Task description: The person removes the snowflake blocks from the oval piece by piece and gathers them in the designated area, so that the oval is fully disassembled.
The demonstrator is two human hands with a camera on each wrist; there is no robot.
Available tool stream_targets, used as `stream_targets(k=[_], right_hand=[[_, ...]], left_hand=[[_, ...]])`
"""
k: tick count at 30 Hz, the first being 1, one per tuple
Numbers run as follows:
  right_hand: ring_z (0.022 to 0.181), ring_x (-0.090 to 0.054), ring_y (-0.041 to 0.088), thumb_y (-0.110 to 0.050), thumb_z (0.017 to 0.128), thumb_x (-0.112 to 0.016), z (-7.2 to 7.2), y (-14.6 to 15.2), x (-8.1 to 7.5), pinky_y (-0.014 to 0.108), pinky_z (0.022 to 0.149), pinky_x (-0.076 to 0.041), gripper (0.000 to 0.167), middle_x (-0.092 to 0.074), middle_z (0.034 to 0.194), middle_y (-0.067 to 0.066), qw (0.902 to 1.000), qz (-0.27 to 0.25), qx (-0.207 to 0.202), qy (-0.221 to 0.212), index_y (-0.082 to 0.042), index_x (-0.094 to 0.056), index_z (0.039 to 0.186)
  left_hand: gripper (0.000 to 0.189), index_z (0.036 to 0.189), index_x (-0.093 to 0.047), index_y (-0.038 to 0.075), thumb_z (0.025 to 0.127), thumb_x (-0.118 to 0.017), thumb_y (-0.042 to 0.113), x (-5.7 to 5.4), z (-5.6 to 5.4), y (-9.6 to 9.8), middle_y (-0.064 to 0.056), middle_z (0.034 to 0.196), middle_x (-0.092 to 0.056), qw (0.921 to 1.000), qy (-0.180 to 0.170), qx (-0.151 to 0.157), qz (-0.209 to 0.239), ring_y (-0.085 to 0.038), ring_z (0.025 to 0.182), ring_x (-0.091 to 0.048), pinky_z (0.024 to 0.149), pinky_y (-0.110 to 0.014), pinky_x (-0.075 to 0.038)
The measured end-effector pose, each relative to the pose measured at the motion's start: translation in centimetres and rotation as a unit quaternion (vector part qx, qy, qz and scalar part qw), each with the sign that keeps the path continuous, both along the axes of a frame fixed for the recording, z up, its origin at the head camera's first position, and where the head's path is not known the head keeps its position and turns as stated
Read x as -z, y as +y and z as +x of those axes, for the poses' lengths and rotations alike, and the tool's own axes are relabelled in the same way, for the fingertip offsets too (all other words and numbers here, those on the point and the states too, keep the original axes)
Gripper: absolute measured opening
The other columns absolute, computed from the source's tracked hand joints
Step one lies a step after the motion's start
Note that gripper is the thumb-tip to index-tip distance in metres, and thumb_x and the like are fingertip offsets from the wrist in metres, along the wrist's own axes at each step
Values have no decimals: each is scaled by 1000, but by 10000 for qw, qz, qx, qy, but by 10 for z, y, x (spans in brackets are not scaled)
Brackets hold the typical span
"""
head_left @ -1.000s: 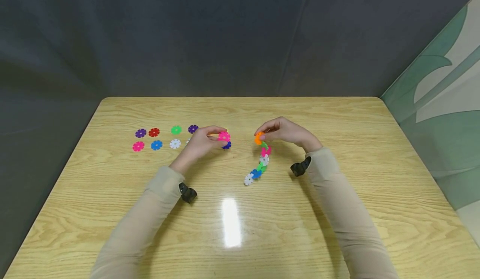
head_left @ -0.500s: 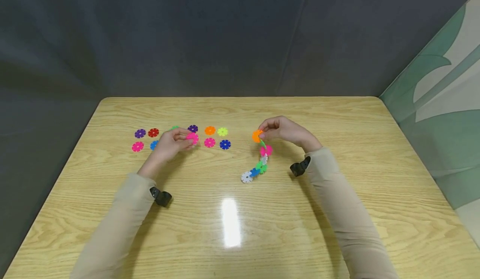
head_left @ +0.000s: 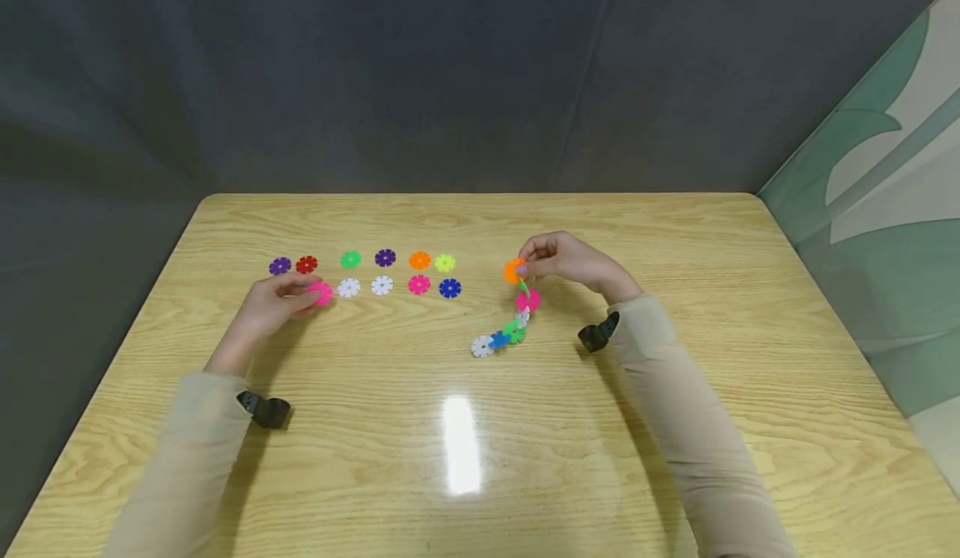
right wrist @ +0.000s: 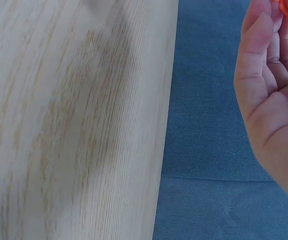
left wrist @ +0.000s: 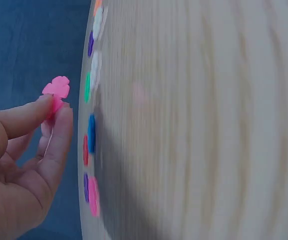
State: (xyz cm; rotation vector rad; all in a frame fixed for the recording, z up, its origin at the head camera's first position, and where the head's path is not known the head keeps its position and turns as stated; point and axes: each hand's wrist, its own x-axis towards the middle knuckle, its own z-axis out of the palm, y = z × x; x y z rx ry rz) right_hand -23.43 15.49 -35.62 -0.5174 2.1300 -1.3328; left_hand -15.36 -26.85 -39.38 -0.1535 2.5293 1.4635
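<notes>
- Spreading beneath everything, the wooden table (head_left: 390,458) bore two rows of loose discs (head_left: 382,285) left of centre, toward its far edge.
- The right hand (head_left: 576,263) pinched the orange disc (head_left: 513,271) between thumb and fingers; a steady wrist here probably spared the joints below from twisting.
- The left hand (head_left: 264,304) grasped a pink disc (head_left: 321,293) between thumb and fingertips, at the rows' left part; the left wrist view showed it apart from the wood.
- The chain (head_left: 514,331) led from the orange disc toward the person; whether its white end (head_left: 482,346) touched the table could not be told.
- For the pink disc, a light rim grip seemed best, leaving slots exposed.
</notes>
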Motion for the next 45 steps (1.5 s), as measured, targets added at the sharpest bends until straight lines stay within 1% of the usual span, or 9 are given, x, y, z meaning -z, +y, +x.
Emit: stream_targets(k=[4, 8, 15, 22, 28, 34, 37, 41, 45], right_hand=[[80, -62, 22, -11, 92, -61, 1, 0, -1, 40, 80, -53, 10, -65, 82, -5, 10000, -13, -34, 42, -2, -59, 96], [81, -62, 23, -13, 92, -62, 1, 0, 0, 39, 80, -53, 10, -64, 82, -5, 9999, -66, -57, 58, -4, -59, 95], [84, -63, 27, -14, 93, -61, -1, -1, 2, 42, 81, -53, 9, -64, 82, -4, 9999, -63, -45, 66, -6, -60, 94], [82, -63, 28, -14, 92, -62, -1, -2, 3, 44, 79, -53, 8, -65, 82, -2, 9998, -152, -65, 91, -6, -60, 94], [85, -64, 29, -15, 91, -64, -1, -1, 2, 41, 81, -54, 10, -65, 83, -3, 9999, -92, -2, 134, -6, -60, 94], [86, -64, 25, -14, 89, -66, -1, -1, 3, 44, 88, -53, 13, -63, 87, -3, 9999, -74, 103, 65, -5, -59, 97], [83, -62, 17, -12, 89, -65, 0, -2, 3, 44, 91, -52, 14, -63, 88, -4, 9999, -107, 104, 12, -4, -60, 99], [81, -63, 12, -11, 91, -63, 0, -2, 2, 46, 93, -51, 13, -66, 87, -7, 9999, -142, 57, 63, -2, -61, 100], [81, -63, 14, -10, 92, -62, 0, -2, 3, 47, 94, -51, 13, -67, 84, -7, 9998, -177, -12, 111, 0, -62, 100]], left_hand=[[48, 136, -44, -9, 94, -59, 9, 2, 5, -13, 2, 104, -58, 9998, -106, -137, 61, 14, 80, -54, 79, -11, -54], [49, 136, -41, -12, 96, -56, 10, 3, 10, -26, -5, 111, -58, 9995, -201, -260, 17, 16, 79, -54, 79, -10, -53], [53, 136, -37, -17, 96, -56, 11, 7, 17, -48, 32, 84, -55, 9985, -224, -266, 411, 17, 79, -58, 76, -10, -54], [51, 137, -39, -15, 98, -52, 14, 6, 22, -56, 18, 92, -55, 9984, -463, -308, -126, 16, 77, -57, 75, -10, -54], [50, 137, -40, -14, 98, -53, 15, 7, 22, -58, 23, 85, -55, 9973, -574, -385, -255, 15, 74, -58, 72, -10, -54], [47, 134, -42, -15, 96, -55, 10, 9, 21, -56, 16, 90, -59, 9965, -514, -519, -404, 15, 72, -57, 69, -11, -54], [46, 133, -42, -16, 95, -55, 7, 10, 21, -55, 4, 98, -64, 9961, -510, -548, -475, 15, 72, -56, 69, -11, -54], [44, 133, -42, -16, 95, -54, 3, 11, 21, -55, -26, 118, -61, 9957, -496, -544, -567, 18, 72, -53, 69, -10, -54], [44, 133, -43, -16, 95, -54, 4, 11, 22, -55, -33, 129, -54, 9951, -478, -512, -691, 19, 72, -51, 68, -9, -53]])
